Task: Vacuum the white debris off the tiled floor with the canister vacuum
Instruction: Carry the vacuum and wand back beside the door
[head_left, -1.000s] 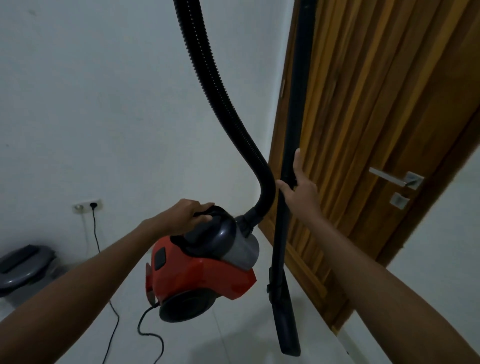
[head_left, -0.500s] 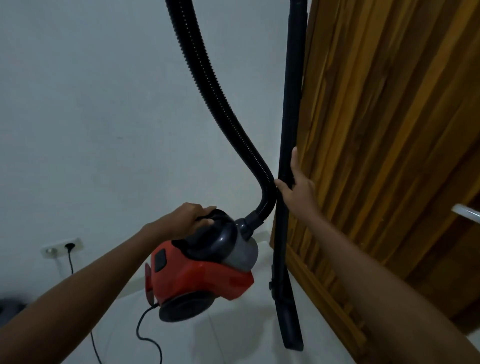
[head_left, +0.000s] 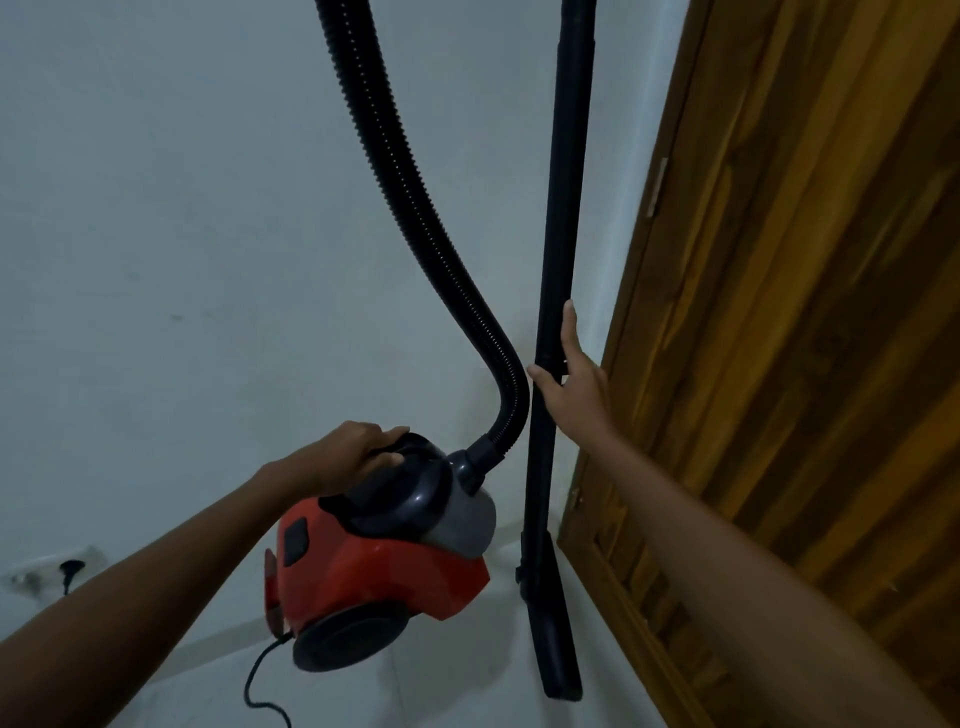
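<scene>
vacuum (head_left: 384, 566): red body, dark grey top, black wheel on the side. hanging in the air off the left hand, low centre of view, well clear of the floor

door (head_left: 810, 364): brown slatted wood filling the right side, wand just beside its frame

wall (head_left: 182, 234): plain white, behind everything

wand (head_left: 558, 260): long black tube, long axis near vertical, running from the top edge down to a flat nozzle (head_left: 558, 649) at the bottom. right beside the right hand, left of it, so the right hand is way nearer than the left

hose (head_left: 415, 208): ribbed black, drops from the top, hooks round and plugs into the vacuum's front

floor (head_left: 441, 696): pale tile, only a sliver showing down low, no white debris spotted in it

left hand (head_left: 358, 452): curled over the dark handle on top, carrying the whole thing

right hand (head_left: 574, 384): fingers straight up along the wand, thumb across its front, looks more like steadying than a proper fist

cord (head_left: 260, 675): black, trailing off the back

socket (head_left: 49, 569): low on the wall far left, plug in it

next bit, guessing: needs setting down, nozzle onto tile
</scene>
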